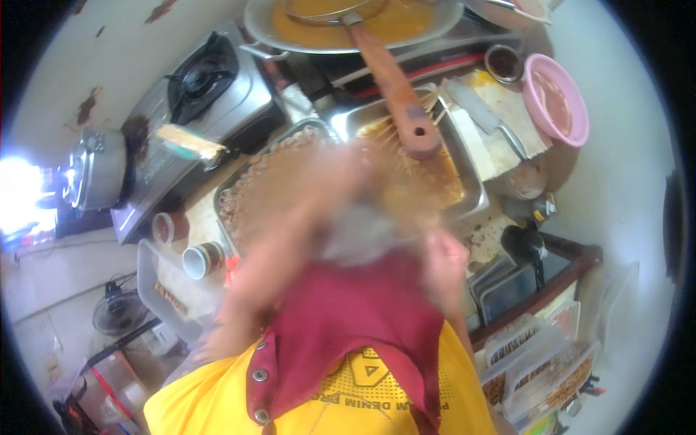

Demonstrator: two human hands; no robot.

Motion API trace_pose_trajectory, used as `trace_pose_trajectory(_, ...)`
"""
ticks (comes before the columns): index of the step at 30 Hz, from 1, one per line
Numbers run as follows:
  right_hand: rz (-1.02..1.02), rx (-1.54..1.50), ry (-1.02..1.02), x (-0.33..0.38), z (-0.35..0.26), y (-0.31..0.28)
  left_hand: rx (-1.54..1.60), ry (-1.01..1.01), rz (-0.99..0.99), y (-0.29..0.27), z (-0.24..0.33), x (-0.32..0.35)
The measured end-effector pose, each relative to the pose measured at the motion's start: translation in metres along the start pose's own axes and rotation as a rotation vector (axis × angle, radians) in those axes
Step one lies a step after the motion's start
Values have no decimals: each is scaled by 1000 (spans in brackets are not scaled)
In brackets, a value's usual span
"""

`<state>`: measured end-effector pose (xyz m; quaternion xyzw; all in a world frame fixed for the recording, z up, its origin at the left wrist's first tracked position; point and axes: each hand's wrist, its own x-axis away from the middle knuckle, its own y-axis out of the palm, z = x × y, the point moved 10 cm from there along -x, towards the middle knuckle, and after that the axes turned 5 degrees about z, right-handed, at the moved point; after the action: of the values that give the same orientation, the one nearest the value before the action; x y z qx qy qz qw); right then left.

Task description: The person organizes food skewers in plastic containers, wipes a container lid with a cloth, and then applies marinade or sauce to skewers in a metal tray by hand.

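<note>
My left hand (344, 167) reaches over the gap between two trays; blur smears its fingers, so its grip cannot be told. Beneath that forearm lies a dark tray (223, 206) filled with small round brownish food pieces (272, 163). My right hand (446, 254) is curled beside the near edge of a steel tray (475, 190), and what it holds, if anything, is hidden. Brown sauce (442, 185) and several thin wooden skewers (429, 104) lie in the steel tray. A strainer's wooden handle (391, 83) extends over it. The area between my hands is blurred.
A wide pan (261, 29) of orange-brown liquid stands at the back. Left are a gas stove (243, 80), a pot (101, 170) and a cup (203, 261). Right are a knife (482, 112) on a board, a pink bowl (576, 101) and plastic containers (547, 370).
</note>
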<state>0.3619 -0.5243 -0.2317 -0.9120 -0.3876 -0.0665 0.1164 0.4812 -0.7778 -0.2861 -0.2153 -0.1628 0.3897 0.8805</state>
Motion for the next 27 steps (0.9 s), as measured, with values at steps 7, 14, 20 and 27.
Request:
trace_pose_trajectory(7,-262,86,-143,12,-45,70,869,-257,418,-101,-71,56)
trace_pose_trajectory(14,-376,223,-217,14,-60,93,1199,-424,554,-105,-100,78)
trace_pose_trajectory(20,-359,196,-257,10,-50,94,1214,-434,597,-103,-107,81)
trace_pose_trajectory(27,-402,301,-203,6,-58,95,1144,-417,599,-104,-100,79)
